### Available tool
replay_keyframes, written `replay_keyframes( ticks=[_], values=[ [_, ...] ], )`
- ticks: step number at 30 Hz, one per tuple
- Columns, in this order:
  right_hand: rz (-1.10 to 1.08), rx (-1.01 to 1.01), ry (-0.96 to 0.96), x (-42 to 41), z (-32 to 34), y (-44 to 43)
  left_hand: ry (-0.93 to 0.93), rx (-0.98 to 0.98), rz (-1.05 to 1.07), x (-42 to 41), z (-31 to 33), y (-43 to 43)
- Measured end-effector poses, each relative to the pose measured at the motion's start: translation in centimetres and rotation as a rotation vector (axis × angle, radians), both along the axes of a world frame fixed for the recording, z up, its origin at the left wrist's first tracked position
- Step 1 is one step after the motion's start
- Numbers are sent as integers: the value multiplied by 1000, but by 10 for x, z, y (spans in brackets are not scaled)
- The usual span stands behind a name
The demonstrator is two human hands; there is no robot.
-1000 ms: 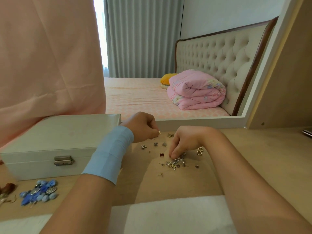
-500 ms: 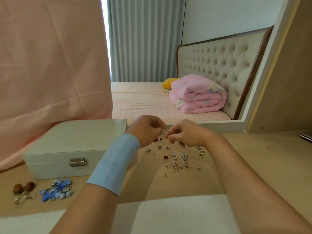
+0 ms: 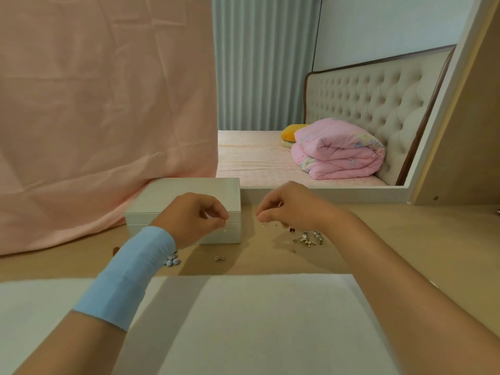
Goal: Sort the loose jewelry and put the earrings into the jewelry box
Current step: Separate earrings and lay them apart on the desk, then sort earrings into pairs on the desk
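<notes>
The left hand (image 3: 194, 217) has its grip pinching a tiny earring (image 3: 225, 224) at frame centre, in front of the closed jewelry box (image 3: 173, 193). The right hand (image 3: 292, 209) has its fingertips pressed together; on what, I cannot tell. The loose jewelry (image 3: 308, 239), centre-right on the tabletop (image 3: 405, 239), is probably light, slippery and easily bent, so it is best pinched by its post.

two hands, left hand (image 3: 193, 219) and right hand (image 3: 295, 209). one blue wristband (image 3: 127, 277). one white jewelry box (image 3: 184, 196), closed. one tiny earring (image 3: 225, 224) pinched at the left fingertips. one heap of loose jewelry (image 3: 307, 239), pieces too small to count. two small studs (image 3: 219, 257) apart from it. one pink quilt (image 3: 338, 150), one yellow pillow (image 3: 290, 131), one white mat (image 3: 257, 320).
</notes>
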State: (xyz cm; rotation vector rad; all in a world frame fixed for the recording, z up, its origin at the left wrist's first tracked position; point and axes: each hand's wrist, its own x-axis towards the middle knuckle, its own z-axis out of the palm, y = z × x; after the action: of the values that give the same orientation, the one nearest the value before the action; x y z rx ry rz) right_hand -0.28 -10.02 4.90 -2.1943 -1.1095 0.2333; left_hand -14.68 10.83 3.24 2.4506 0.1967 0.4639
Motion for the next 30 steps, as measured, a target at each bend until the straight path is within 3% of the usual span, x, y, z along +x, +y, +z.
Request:
replay_keyframes(
  ticks=[7, 12, 17, 21, 24, 30],
  values=[
    [1, 32, 123, -36, -32, 18, 1, -42, 62, -19, -39, -11],
    [-58, -118, -32, -45, -57, 17, 105, 32, -88, -18, -50, -14],
    [-85, -132, -91, -45, -64, 19, 153, 139, -153, -14, -56, -16],
    [-42, -187, -155, -48, -67, 22, 79, 41, -108, -15, -53, -6],
    [-32, -194, -154, -47, -69, 24, 54, 146, -12, -15, -52, 0],
    [9, -217, -72, -42, -68, 22, 210, 301, -32, -7, -54, -6]
  ],
)
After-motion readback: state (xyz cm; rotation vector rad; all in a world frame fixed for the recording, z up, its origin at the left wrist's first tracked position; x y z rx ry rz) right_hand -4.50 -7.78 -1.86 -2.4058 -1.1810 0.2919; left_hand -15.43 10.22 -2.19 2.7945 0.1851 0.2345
